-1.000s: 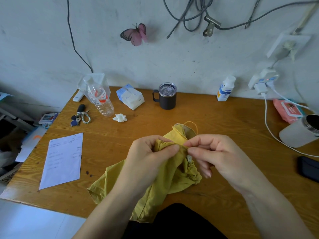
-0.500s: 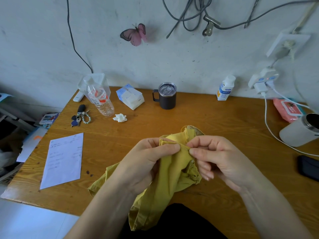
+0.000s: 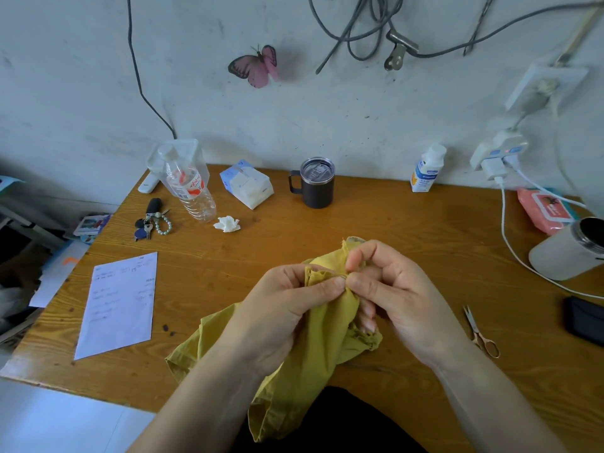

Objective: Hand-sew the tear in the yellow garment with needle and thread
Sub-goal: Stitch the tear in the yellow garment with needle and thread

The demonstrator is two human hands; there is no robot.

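Note:
The yellow garment (image 3: 313,351) is bunched over the wooden table's (image 3: 327,230) front edge and hangs toward my lap. My left hand (image 3: 287,305) pinches a raised fold of it between thumb and fingers. My right hand (image 3: 392,289) meets that fold from the right, thumb and forefinger pinched on a thin needle (image 3: 340,274) lying across the fabric edge. The thread is too fine to make out.
Small scissors (image 3: 478,331) lie right of my right hand. A dark phone (image 3: 585,318), a white flask (image 3: 568,250) and a charger cable (image 3: 523,259) sit at the right. A paper sheet (image 3: 119,302), keys (image 3: 152,220), a bottle (image 3: 191,188), a tissue pack (image 3: 246,184) and a mug (image 3: 315,183) lie farther back.
My hands and the fold have shifted slightly right and away from me. The yellow thread loop above the fabric is no longer visible. The scissors have come into view.

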